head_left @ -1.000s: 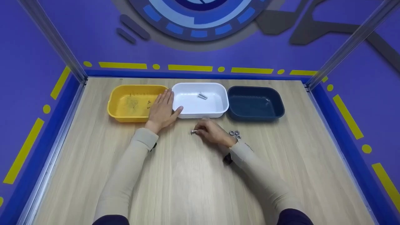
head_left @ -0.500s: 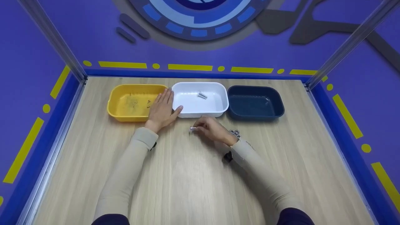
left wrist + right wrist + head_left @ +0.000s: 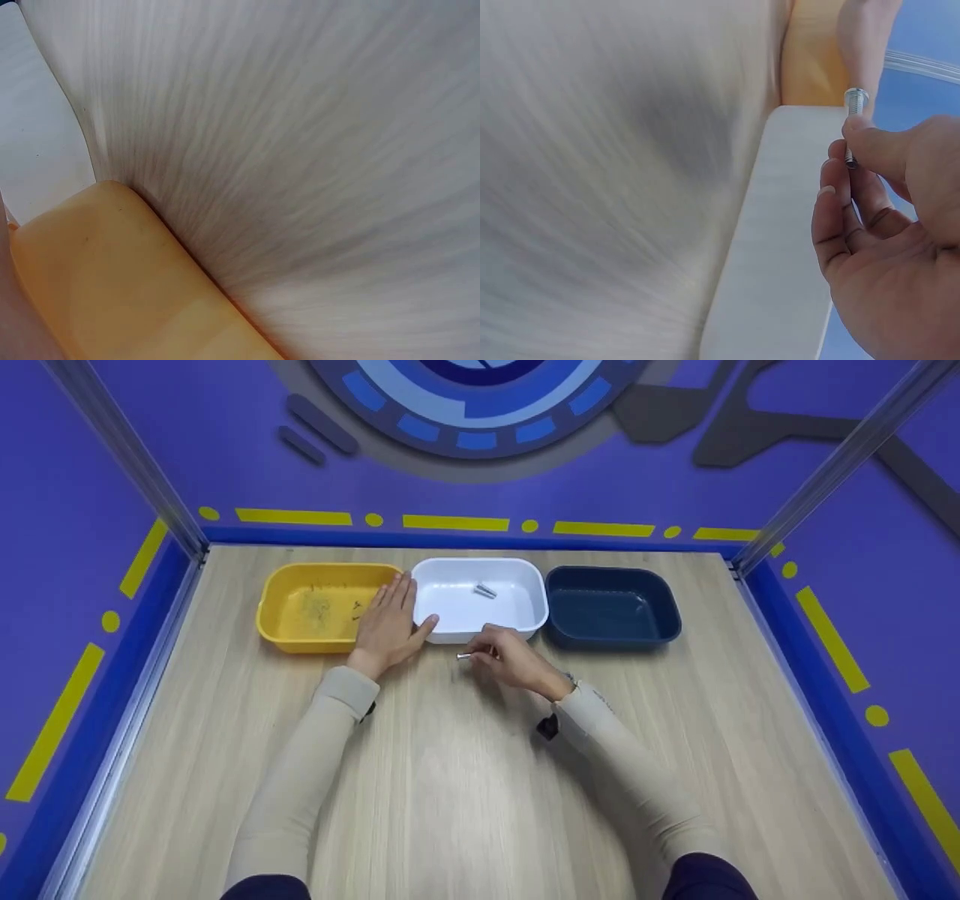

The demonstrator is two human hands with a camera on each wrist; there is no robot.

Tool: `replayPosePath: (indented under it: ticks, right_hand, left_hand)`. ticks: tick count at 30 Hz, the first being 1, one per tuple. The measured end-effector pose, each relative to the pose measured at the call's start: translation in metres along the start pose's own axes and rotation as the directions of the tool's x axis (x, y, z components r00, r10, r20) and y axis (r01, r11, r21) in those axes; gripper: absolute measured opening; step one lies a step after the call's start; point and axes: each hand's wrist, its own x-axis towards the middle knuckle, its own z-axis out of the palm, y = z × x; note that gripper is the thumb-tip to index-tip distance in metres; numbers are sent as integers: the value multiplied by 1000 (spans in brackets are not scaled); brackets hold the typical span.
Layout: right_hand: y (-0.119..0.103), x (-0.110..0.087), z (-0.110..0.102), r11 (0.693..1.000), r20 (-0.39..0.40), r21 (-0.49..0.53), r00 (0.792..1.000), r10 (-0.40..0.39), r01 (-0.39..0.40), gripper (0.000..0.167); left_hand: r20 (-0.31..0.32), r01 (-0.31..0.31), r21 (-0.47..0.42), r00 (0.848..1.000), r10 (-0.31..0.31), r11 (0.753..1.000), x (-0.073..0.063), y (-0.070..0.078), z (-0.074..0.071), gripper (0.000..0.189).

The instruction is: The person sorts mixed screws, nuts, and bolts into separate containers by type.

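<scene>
My right hand pinches a silver bolt between thumb and fingers, just in front of the white bin. In the right wrist view the bolt's head and threads stick out past the thumb. My left hand lies with straight fingers over the adjoining rims of the yellow bin and the white one. Inside the white bin lie silver bolts side by side. The left wrist view has mostly tabletop and the yellow bin's side.
A dark blue bin stands against the white bin's right side. By my right wrist, metal nuts are mostly hidden. Purple walls enclose the wooden table at the back and sides.
My right hand has lifted the bolt off the tabletop and moved toward the white bin; its wrist now covers most of the nuts. My left hand has stayed put.
</scene>
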Motion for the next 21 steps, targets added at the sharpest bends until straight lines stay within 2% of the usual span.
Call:
replayPosePath:
  ticks: [7,21]
  right_hand:
    - [-1,8,-8,1000,-35,-8,999,-17,17,9]
    - [-1,29,-27,1000,-56,-14,998,22,-22,11]
  left_hand:
    - [7,3,-1,1000,-3,1000,0,-1,1,90]
    - [27,13,-7,1000,-13,1000,2,-1,0,91]
